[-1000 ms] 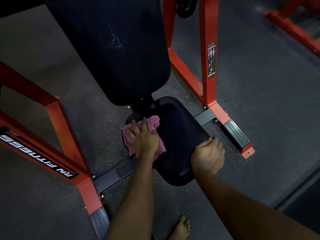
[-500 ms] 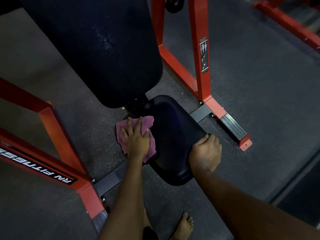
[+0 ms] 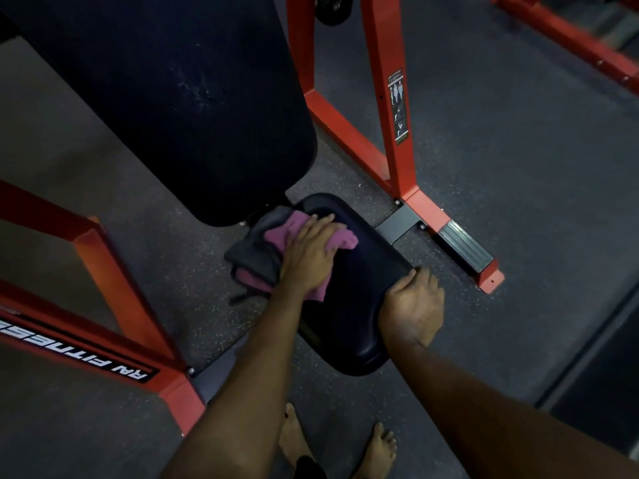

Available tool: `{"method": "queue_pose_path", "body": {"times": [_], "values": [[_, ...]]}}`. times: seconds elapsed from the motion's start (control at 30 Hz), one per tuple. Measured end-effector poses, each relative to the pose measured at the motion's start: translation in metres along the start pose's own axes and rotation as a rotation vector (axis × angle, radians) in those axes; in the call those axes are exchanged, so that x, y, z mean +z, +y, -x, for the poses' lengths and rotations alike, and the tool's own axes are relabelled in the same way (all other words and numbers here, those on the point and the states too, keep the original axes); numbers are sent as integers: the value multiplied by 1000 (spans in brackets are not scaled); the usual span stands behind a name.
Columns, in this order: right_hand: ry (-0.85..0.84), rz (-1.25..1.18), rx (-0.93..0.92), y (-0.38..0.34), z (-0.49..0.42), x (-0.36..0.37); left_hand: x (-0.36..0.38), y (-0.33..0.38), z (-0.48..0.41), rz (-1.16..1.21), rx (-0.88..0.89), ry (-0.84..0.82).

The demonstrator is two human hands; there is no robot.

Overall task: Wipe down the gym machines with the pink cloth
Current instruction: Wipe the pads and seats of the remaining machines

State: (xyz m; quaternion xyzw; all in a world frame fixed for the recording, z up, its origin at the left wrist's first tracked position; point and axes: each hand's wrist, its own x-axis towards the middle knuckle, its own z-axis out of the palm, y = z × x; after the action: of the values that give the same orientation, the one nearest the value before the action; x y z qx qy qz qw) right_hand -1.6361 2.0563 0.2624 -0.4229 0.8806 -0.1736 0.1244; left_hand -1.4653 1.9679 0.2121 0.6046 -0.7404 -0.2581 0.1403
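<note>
Head cam: L hand (image 3: 307,254) lies flat on the pink cloth (image 3: 278,232), fingers straight and close together, pressing it onto the far end of the black seat pad (image 3: 356,305), just below the big back pad (image 3: 173,98). R hand (image 3: 413,305) grips the seat pad's right edge, fingers curled over it. Red frame (image 3: 390,115) on both sides, bare feet (image 3: 382,447) at btm.

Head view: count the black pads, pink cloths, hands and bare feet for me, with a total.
Black pads: 2, back pad and seat pad
Pink cloth: 1
Hands: 2, left hand and right hand
Bare feet: 2
Total: 7
</note>
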Motion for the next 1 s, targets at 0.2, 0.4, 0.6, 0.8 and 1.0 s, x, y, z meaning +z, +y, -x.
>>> {"method": "queue_pose_path", "body": {"times": [0.2, 0.4, 0.6, 0.8, 1.0], "values": [[47, -40, 14, 1, 0, 0, -6, -2, -54, -156, -105, -34], [30, -11, 24, 0, 1, -1, -9, 27, -23, -195, -529, -133], [18, 9, 30, 0, 1, 1, -8, 18, -31, -281, -349, -154], [65, -17, 11, 1, 2, 4, 1, 47, -101, -305, 45, -255], [57, -32, 30, 1, 0, 2, 1, 28, -90, -257, -41, -210]]}}
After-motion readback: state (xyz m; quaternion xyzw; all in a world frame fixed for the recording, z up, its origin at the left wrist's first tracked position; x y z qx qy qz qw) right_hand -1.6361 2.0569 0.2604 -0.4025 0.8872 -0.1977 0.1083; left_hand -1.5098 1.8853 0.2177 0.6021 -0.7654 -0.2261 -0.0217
